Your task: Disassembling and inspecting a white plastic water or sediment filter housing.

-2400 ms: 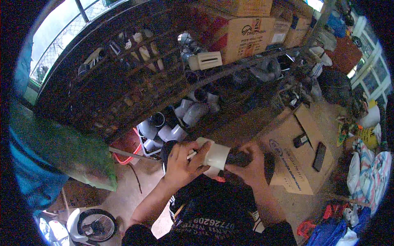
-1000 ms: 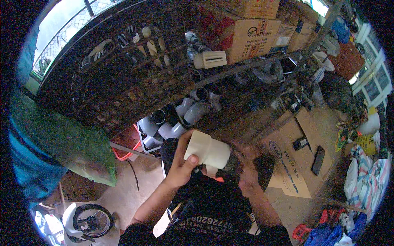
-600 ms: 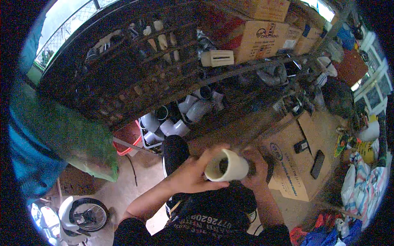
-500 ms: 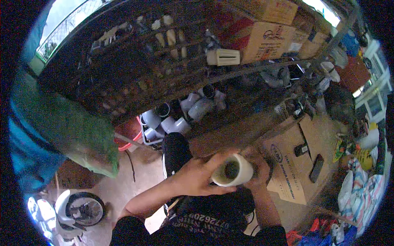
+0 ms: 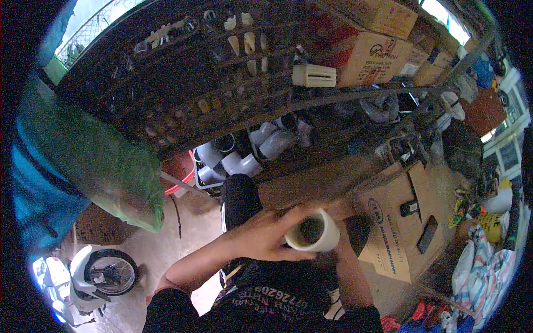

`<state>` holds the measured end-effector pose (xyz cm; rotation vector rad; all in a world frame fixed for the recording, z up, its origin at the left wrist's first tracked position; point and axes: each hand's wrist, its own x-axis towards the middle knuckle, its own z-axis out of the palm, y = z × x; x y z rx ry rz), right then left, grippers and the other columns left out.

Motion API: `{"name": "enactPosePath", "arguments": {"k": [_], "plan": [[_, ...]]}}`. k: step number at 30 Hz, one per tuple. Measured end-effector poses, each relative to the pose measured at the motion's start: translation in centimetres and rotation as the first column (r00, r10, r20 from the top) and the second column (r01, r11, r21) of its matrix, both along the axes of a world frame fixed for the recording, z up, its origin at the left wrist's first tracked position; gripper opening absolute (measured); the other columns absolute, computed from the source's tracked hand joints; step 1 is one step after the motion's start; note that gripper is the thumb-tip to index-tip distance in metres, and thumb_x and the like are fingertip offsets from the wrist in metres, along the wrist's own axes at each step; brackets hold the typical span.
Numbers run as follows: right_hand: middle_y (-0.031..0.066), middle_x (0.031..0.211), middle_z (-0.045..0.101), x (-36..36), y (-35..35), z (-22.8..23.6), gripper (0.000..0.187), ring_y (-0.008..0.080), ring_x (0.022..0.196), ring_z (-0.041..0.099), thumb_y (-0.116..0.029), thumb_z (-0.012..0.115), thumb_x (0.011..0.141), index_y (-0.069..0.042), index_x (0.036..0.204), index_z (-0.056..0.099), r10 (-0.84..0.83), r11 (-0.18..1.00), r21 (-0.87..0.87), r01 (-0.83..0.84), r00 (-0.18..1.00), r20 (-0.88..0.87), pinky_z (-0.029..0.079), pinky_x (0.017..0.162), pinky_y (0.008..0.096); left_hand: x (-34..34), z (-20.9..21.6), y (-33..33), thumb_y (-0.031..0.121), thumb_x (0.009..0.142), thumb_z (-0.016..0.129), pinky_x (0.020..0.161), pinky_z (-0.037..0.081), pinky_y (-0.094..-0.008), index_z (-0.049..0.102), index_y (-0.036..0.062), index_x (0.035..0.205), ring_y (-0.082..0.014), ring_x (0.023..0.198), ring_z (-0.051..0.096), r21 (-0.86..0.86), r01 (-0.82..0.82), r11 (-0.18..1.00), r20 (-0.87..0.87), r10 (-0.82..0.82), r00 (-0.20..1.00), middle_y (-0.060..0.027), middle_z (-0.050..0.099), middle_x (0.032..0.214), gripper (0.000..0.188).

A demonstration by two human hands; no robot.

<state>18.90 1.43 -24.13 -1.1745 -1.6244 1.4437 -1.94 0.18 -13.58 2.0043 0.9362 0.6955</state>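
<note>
A whitish, cup-like cylinder [image 5: 330, 236] is held in front of my body, its round mouth turned up toward me and its inside dark. From the left, my left hand [image 5: 269, 236] grips it, thumb along the near side and fingers round the far side. My right hand [image 5: 343, 213] is at the far right side of the cylinder. Blur and the cylinder hide its fingers, so I cannot tell whether it touches or grips.
A crate of grey pipe elbows [image 5: 239, 165] stands ahead, under dark shelving with small fittings. Cardboard boxes [image 5: 372, 55] sit on top. To the right, a black phone-like object [image 5: 426, 235] lies on a cardboard box [image 5: 391, 238]. A motorbike wheel [image 5: 112, 272] shows at left, below green plastic sheeting [image 5: 119, 177].
The view has shifted slightly, so the surroundings sit a little differently. My left hand keeps the cylinder in nearly the same place. The right hand is more blurred beside it.
</note>
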Motion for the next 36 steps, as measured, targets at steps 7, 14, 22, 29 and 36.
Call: {"name": "enactPosePath", "arguments": {"k": [7,14,22,29,36], "plan": [[0.0112,0.087,0.060,-0.5,-1.3,5.4,0.046,0.0289,0.082,0.058,-0.037,0.069,0.066,-0.005,0.097,0.059,-0.312,0.824,0.527,0.210,0.944,0.111,0.045,0.077,0.0378,-0.9,-2.9,1.0,0.033,0.071,0.070,0.091,0.038,-0.0347,0.020,0.0066,0.133,-0.0251,0.110,0.046,-0.045,0.043,0.998,0.322,-0.026,0.946,-0.0146,0.042,0.122,0.084],[0.0134,0.103,0.054,2.5,-1.9,3.5,0.047,0.0297,0.092,0.053,-0.032,0.072,0.059,-0.007,0.096,0.059,-0.448,0.557,0.830,-0.034,0.829,0.335,0.042,0.082,0.0437,-1.3,-3.0,1.0,0.038,0.079,0.060,0.073,0.046,-0.0303,0.013,0.0050,0.132,-0.0190,0.090,0.053,-0.424,0.190,0.886,0.486,0.045,0.873,-0.0132,0.045,0.109,0.078],[0.0121,0.097,0.055,3.3,-0.4,6.5,0.036,0.0291,0.089,0.054,-0.022,0.062,0.070,-0.004,0.100,0.056,-0.259,0.423,0.807,-0.413,0.798,0.544,0.042,0.082,0.0453,-1.2,-3.8,0.5,0.041,0.082,0.053,0.052,0.046,-0.0259,0.017,0.0043,0.128,-0.0159,0.074,0.053,-0.591,0.292,0.752,0.586,0.151,0.796,-0.0108,0.049,0.094,0.069],[0.0134,0.096,0.056,3.3,0.2,7.3,0.031,0.0285,0.088,0.054,-0.019,0.056,0.076,-0.005,0.104,0.054,-0.357,0.258,0.875,-0.409,0.802,0.480,0.043,0.079,0.0421,-1.2,-3.0,0.4,0.037,0.076,0.062,0.069,0.046,-0.0316,0.014,0.0043,0.127,-0.0214,0.085,0.052,-0.524,0.169,0.835,0.493,0.136,0.859,-0.0118,0.046,0.100,0.077],[0.0116,0.106,0.055,1.3,-0.6,2.7,0.033,0.0269,0.099,0.051,-0.021,0.048,0.086,-0.002,0.112,0.048,-0.329,0.924,-0.305,0.233,0.890,-0.317,0.040,0.087,0.0393,-0.2,-4.4,0.8,0.029,0.071,0.070,0.096,0.030,-0.0373,0.013,0.0050,0.126,-0.0256,0.118,0.035,0.015,-0.036,0.999,0.131,0.034,0.991,-0.0155,0.034,0.123,0.083]]}}
